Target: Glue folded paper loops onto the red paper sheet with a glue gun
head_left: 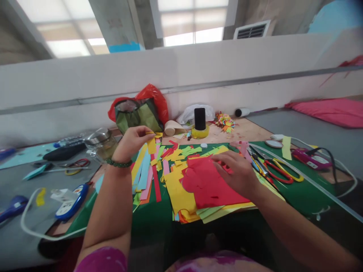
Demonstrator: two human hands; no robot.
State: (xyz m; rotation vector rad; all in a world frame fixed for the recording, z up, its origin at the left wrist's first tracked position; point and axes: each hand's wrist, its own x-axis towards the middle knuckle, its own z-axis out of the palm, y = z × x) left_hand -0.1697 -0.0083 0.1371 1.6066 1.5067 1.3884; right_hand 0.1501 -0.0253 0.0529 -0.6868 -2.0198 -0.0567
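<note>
While the left grip (133,141) pinches a yellow strip (151,146), long axis downward, the right grip (240,170) hangs loose.

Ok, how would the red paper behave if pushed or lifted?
The red paper should be light and bend easily, looking thin and flat. It may slide, since it seems to lie loose over the yellow paper.

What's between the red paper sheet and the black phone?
Head view, from the red paper sheet toward the black phone: green paper scraps, a small white disc, then the yellow tape roll at the phone's base.
</note>
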